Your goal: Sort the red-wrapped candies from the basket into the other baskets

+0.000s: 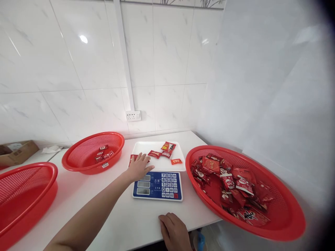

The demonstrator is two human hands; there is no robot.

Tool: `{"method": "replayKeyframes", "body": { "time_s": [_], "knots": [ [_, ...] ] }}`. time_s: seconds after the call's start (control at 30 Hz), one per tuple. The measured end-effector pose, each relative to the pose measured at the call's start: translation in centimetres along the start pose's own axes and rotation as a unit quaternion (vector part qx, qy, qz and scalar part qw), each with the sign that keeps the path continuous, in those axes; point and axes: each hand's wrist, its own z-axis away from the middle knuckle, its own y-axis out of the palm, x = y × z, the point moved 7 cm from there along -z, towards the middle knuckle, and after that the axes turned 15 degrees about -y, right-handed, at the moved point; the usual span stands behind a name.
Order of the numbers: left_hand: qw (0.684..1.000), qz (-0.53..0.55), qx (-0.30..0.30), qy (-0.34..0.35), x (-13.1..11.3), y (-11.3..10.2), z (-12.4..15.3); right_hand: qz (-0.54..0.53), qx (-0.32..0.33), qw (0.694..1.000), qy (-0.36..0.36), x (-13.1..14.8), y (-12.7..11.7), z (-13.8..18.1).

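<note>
Head view:
- Left hand (138,167) laid flat on red packet (132,158) at 9 o'clock edge of white tray (146,146) carried by scale (157,186). Grip wide, fingers spread, nothing clasped.
- More packets (167,147) seen from 12 to 3 o'clock on tray.
- Right hand (175,230) rested on bench (136,219) at 6 o'clock of scale. Grip loose, empty.
- Full basket (284,212) set at 3 o'clock of scale, near-empty basket (83,150) at 10 o'clock.

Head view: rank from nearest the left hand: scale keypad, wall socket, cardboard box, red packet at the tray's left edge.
1. Red packet, under the left hand.
2. Scale keypad, just to its right.
3. Wall socket, behind, on the tiles.
4. Cardboard box, far left.
</note>
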Motion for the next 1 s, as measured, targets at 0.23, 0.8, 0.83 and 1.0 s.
{"method": "replayKeyframes", "body": {
  "time_s": [0.23, 0.8, 0.83, 1.0],
  "knots": [
    [0.995, 0.007, 0.04, 0.093, -6.7, 1.7, -3.0, 0.001, -0.008, 1.0, -0.001, 0.1, -0.1, 0.0],
    [0.997, -0.017, 0.003, 0.071, -6.3, 0.2, -3.9, 0.013, -0.016, 1.0, -0.006, 0.2, -0.3, -0.2],
    [0.998, -0.014, 0.002, 0.067, -6.9, 0.3, -4.5, 0.009, -0.011, 1.0, -0.003, 0.2, -0.3, -0.2],
    [0.999, -0.003, 0.006, 0.054, -10.1, 1.6, -7.7, 0.006, 0.007, 1.0, 0.018, -0.1, 0.1, -0.2]
  ]
}}
